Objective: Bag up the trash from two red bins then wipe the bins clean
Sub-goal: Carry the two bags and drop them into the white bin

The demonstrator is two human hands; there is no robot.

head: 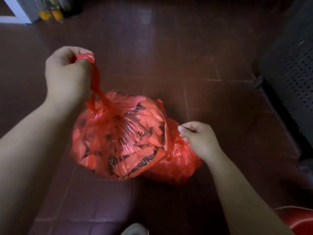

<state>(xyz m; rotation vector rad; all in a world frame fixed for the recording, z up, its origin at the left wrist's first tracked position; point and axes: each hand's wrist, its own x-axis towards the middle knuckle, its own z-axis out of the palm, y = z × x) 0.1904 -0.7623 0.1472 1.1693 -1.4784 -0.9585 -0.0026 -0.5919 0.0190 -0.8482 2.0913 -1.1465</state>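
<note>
A full red plastic trash bag [122, 141] hangs over the dark tiled floor, its neck gathered into a twisted strand. My left hand [67, 73] grips that strand and holds it up at the left. A second red bag [177, 163] lies behind and to the right of the first. My right hand [198, 138] is over this second bag with fingers curled at its gathered top; whether it holds the plastic is unclear. The rim of a red bin [298, 219] shows at the bottom right corner.
A dark perforated metal bench [291, 68] stands along the right side. At the top left are a white frame [15, 12] and yellow bottles [49, 14]. The tip of a shoe [135, 229] shows at the bottom edge. Brown floor tiles [169, 48] stretch ahead.
</note>
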